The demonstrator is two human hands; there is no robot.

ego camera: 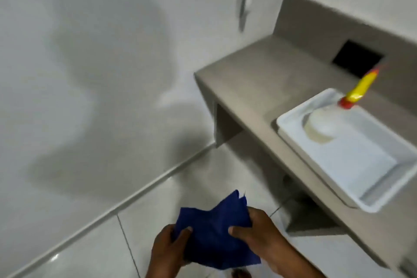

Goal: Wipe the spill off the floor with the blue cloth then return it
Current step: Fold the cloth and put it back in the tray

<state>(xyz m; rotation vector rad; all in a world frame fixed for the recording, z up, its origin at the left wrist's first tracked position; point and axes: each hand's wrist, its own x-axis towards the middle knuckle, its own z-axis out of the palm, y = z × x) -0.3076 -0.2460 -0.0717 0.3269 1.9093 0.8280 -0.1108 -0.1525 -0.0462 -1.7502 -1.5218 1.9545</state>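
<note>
A dark blue cloth (pixel 213 232) hangs crumpled between both hands, low in the middle of the view above the pale tiled floor (pixel 90 246). My left hand (pixel 168 248) grips its lower left edge with the thumb on top. My right hand (pixel 259 235) pinches its right side, thumb pressed onto the fabric. No spill shows on the visible floor tiles. The frame is blurred by motion.
A beige counter (pixel 248 79) runs along the right, with a white tray (pixel 365 198) holding a white round container (pixel 320 126) and a yellow-and-red bottle (pixel 358 88). A dark square opening (pixel 358 57) sits in the counter. White wall (pixel 90 52) at left.
</note>
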